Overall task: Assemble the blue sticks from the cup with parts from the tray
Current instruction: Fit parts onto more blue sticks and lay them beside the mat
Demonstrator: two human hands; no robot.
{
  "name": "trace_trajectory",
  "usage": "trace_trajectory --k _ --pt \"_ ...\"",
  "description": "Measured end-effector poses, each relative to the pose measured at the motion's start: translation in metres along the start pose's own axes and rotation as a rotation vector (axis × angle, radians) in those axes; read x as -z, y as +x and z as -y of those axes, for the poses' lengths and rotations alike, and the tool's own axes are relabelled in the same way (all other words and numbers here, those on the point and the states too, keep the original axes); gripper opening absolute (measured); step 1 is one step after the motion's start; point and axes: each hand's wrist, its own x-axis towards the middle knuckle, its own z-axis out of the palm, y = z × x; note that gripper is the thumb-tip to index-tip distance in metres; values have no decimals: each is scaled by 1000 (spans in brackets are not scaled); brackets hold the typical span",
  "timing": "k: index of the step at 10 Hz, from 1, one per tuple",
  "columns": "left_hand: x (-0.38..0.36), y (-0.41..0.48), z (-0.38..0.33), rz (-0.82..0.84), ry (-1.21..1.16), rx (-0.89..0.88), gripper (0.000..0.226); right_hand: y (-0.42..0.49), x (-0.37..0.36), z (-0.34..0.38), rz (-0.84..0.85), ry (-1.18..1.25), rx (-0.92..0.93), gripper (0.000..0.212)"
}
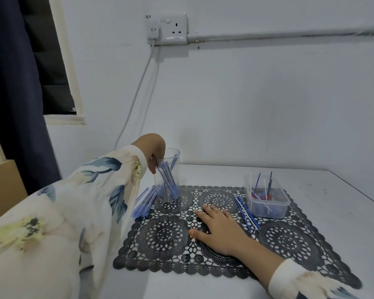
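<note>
A clear plastic cup (167, 175) stands on the far left of the black lace mat (289, 240), holding several blue sticks (168, 180). My left hand (154, 155) reaches down into the cup's mouth, fingers dipping among the sticks; whether it holds one is hidden. More blue sticks (144, 203) lie flat beside the cup on its left. A clear tray (268, 209) of small red and blue parts and thin rods sits at the mat's far right. My right hand (217, 229) rests flat, palm down, on the mat's middle. Blue and white sticks (246, 214) lie between that hand and the tray.
The white table (333, 201) ends at a wall behind. A wall socket (167, 29) with a plug and a cable hangs above the cup. A dark curtain (20, 93) and a cardboard box (4, 190) are at the left.
</note>
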Motion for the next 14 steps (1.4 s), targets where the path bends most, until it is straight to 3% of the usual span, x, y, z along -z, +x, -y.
trace_trajectory --k 1,2,3,4,5,8,10,11,12,14 --pt "0 5 1 -11 24 -20 20 0 1 0 3 10 3 115" --pt "-2 6 3 -211 96 -129 24 -1 2 0 18 10 -1 106" --pt "0 6 9 -551 79 -246 33 -1 2 -1 18 2 -6 88" --pt "2 10 15 -758 -43 -311 38 -1 2 0 12 -1 -2 108" --pt "6 12 19 -899 -239 -380 46 -1 1 0 1 12 -1 113" --pt "1 -30 22 -1396 -617 -673 46 -3 3 1 10 20 -7 110" --pt "-18 -61 28 -1428 -860 -834 47 -2 3 0 -26 24 -9 71" --pt "-43 -66 34 -1326 -843 -789 47 -2 3 0 -156 129 14 61" --pt "-76 -56 41 -1162 -836 -755 47 -5 7 4 -273 321 56 53" --pt "-132 -46 58 -1081 -872 -669 47 -18 18 16 -246 425 314 57"
